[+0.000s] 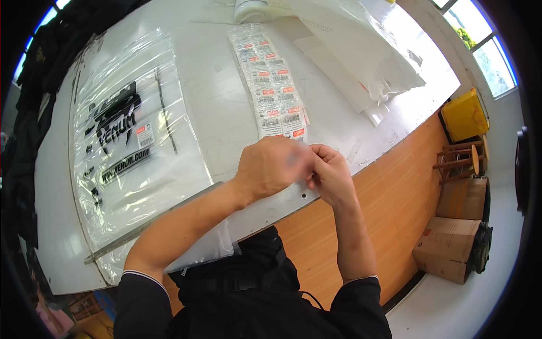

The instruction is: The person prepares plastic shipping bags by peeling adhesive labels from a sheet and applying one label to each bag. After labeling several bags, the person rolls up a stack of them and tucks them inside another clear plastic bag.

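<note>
My left hand (275,167) is at the near end of a long sheet of printed barcode stickers (271,84) on the white table (211,89). My right hand (332,173) meets it there, thumb and fingers pinched together. The left fingertips are blurred and turned away, so what lies between the hands cannot be told. To the left lies a stack of clear plastic bags (169,169) with black printing, and one barcode sticker (145,134) is on the top bag. A long flat metal strip (139,231) crosses the near end of the bags.
A roll of clear material (250,10) stands at the far side. Large translucent plastic sheets (343,55) lie at the right. Beyond the table's right edge are a yellow bin (465,115), wooden stools (461,161) and cardboard boxes (446,245). Dark cloth (46,63) is piled at the left.
</note>
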Demonstrator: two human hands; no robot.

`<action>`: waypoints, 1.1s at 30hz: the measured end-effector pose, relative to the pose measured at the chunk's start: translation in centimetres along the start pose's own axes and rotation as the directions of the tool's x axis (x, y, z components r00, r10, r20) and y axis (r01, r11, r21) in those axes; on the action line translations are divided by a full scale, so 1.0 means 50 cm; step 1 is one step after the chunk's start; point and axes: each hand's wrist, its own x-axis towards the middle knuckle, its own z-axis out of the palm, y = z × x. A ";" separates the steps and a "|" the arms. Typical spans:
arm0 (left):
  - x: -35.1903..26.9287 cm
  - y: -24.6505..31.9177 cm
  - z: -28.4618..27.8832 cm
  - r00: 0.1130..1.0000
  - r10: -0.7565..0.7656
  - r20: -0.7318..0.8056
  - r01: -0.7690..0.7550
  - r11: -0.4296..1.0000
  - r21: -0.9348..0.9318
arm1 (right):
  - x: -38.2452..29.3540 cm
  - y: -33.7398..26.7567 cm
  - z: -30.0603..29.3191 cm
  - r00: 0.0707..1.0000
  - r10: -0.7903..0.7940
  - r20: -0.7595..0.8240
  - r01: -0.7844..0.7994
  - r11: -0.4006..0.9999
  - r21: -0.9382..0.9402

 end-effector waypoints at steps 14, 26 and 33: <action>0.006 0.019 -0.002 0.973 -0.228 0.040 0.224 0.971 0.085 | -0.006 -0.001 0.024 0.995 -0.088 -0.045 0.070 0.950 -0.303; 0.046 -0.047 -0.123 0.865 -0.490 0.107 0.490 0.778 -0.394 | -0.022 -0.037 -0.009 0.917 -0.318 -0.243 -0.097 0.412 -0.906; -0.019 -0.046 -0.179 0.871 -0.480 0.105 0.491 0.840 -0.233 | -0.042 -0.022 0.022 0.702 -0.701 -0.124 -0.078 0.097 -0.992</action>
